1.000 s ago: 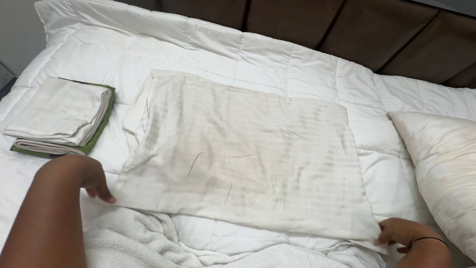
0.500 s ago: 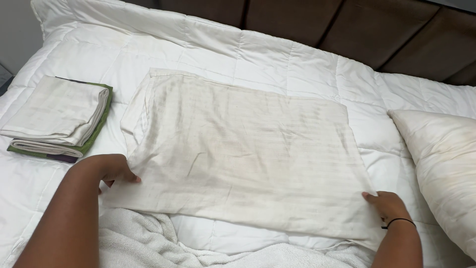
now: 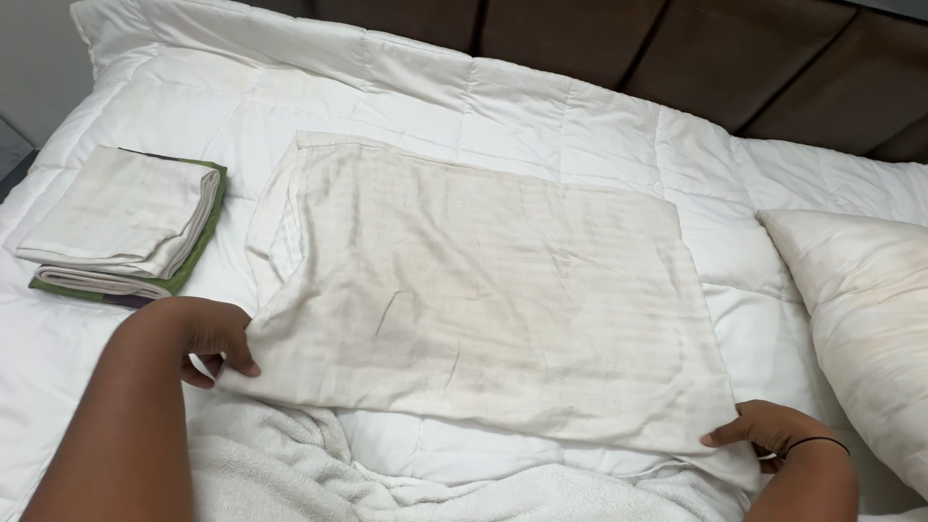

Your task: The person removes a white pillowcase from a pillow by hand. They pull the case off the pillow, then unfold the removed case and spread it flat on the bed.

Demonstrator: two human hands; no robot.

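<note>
Cream pillowcase (image 3: pixel 483 300) lies flat mid-bed on a white quilted comforter (image 3: pixel 541 106); left hand (image 3: pixel 208 338) fingers pinch its near left corner, right hand (image 3: pixel 768 430) fingers grip the near right corner. Dark brown padded headboard (image 3: pixel 677 48) behind, folded linens stack (image 3: pixel 126 222) at left, bare pillow (image 3: pixel 860 309) at right, white fuzzy blanket (image 3: pixel 290 474) bunched at near edge.

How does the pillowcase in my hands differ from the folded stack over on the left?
The pillowcase lies spread flat in one layer; the stack is folded into several layers. The pillowcase is held at its near corners by the left hand and right hand; the stack sits untouched. The stack shows a green edge. Both are off-white cloth on the white comforter.
</note>
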